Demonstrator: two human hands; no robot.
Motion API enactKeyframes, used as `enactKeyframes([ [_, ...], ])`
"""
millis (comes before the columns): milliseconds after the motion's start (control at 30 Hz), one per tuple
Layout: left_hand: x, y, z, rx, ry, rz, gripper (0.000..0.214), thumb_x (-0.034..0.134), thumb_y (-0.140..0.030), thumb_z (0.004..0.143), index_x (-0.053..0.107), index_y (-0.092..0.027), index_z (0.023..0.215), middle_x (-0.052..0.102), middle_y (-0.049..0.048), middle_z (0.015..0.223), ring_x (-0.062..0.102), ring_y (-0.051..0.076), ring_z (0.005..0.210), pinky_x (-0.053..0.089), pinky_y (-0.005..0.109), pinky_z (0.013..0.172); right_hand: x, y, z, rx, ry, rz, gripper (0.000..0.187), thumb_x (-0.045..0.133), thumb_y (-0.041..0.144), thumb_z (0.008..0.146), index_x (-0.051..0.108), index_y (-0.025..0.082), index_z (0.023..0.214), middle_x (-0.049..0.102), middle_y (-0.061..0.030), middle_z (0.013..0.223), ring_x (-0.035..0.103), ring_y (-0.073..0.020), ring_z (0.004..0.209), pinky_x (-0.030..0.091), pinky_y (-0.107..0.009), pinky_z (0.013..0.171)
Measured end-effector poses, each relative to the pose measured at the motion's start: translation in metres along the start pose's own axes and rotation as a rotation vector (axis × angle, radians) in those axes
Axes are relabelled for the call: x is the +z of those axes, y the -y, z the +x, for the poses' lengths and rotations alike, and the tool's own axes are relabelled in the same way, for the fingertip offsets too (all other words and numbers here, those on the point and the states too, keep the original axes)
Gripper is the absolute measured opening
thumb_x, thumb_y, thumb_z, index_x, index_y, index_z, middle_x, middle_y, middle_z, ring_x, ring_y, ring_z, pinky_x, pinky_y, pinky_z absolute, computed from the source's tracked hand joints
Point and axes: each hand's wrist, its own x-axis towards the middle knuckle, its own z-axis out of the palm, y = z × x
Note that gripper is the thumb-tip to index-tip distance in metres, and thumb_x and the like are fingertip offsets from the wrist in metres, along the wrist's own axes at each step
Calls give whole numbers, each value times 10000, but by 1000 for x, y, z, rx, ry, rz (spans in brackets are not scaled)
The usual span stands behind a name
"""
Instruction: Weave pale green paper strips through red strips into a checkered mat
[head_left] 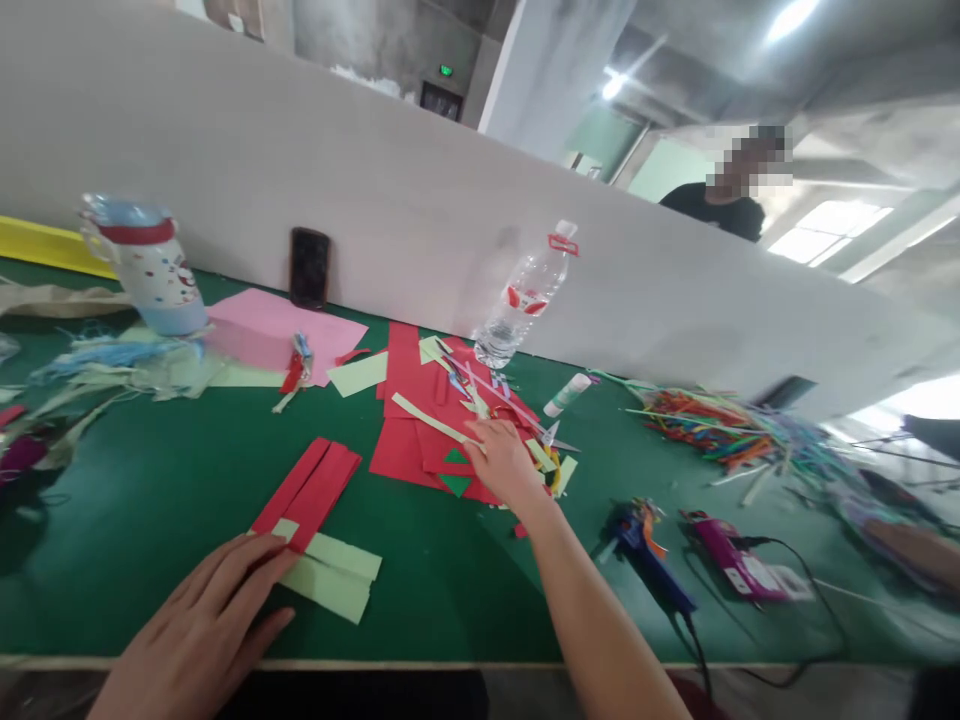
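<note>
My left hand [214, 615] lies palm down with fingers stretched out over crossed paper strips near the table's front edge. Red paper strips [311, 490] run away from me, and pale green strips [337, 575] cross them toward the right. A small pale piece sits at the fingertips. My right hand [504, 458] is over a pile of red paper sheets [401, 450], thumb and fingers bent around the end of a thin pale green paper strip [424, 415]; its fingertips are partly hidden. Scissors [559, 440], small green triangles [455, 484] and paper scraps lie around that hand.
A water bottle [525, 300], glue stick [567, 395] and phone [310, 267] stand toward the partition. The patterned cup [161, 275] is left, beside pink paper [262, 335]. Right are colourful sticks [705, 430], a dark blue corded tool [652, 560] and a magenta device [727, 560].
</note>
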Motion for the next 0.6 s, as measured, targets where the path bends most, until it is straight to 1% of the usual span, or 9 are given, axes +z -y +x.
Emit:
enactKeyframes([
  [67, -6, -1, 6, 19, -23, -7, 384, 494, -494, 950, 607, -271, 1242, 632, 44, 1250, 607, 228, 1143, 443, 376, 1047, 6, -3, 9, 45, 42, -18, 311, 528, 210, 936, 680, 180, 1205, 696, -119, 1192, 575, -277, 1165, 417, -463, 1044],
  [167, -12, -2, 12, 16, -50, -74, 299, 581, -441, 921, 623, -264, 1158, 645, 37, 1172, 595, 221, 1156, 389, 417, 1130, 14, 0, 14, 112, 85, -44, 303, 538, 190, 929, 679, 152, 1195, 689, -137, 1202, 570, -282, 1160, 407, -434, 1032],
  [267, -15, -3, 14, -20, -108, -131, 219, 654, -382, 879, 635, -264, 1062, 646, 28, 1096, 606, 222, 1126, 390, 451, 1137, 16, 4, 10, 179, 92, -64, 306, 526, 192, 940, 666, 168, 1211, 665, -139, 1236, 544, -303, 1168, 418, -434, 972],
  [367, -19, -5, 11, -49, -217, -114, 114, 626, -265, 892, 612, -237, 1002, 623, 49, 1041, 601, 234, 1105, 469, 436, 1040, 15, 8, 5, 215, 88, -66, 307, 513, 199, 950, 657, 197, 1222, 662, -129, 1228, 531, -316, 1161, 418, -435, 911],
  [467, -23, -10, 4, -92, -340, -86, 113, 558, -150, 908, 572, -192, 1012, 593, 91, 1043, 597, 235, 1055, 519, 396, 889, 15, 10, 4, 224, 66, -49, 307, 524, 179, 940, 653, 213, 1216, 671, -118, 1202, 526, -302, 1154, 393, -423, 902],
  [533, -23, -17, -3, -104, -397, -65, 136, 559, -116, 898, 563, -181, 1017, 582, 94, 1027, 601, 223, 984, 525, 385, 830, 15, 10, 4, 221, 41, -32, 275, 528, 168, 936, 672, 223, 1164, 688, -103, 1159, 531, -287, 1134, 376, -413, 902],
  [600, -19, -27, -13, -87, -421, -43, 161, 603, -92, 864, 573, -192, 987, 586, 74, 989, 603, 205, 915, 529, 360, 763, 15, 10, 5, 210, 11, -16, 210, 533, 169, 936, 701, 225, 1050, 708, -84, 1079, 547, -275, 1092, 365, -404, 897],
])
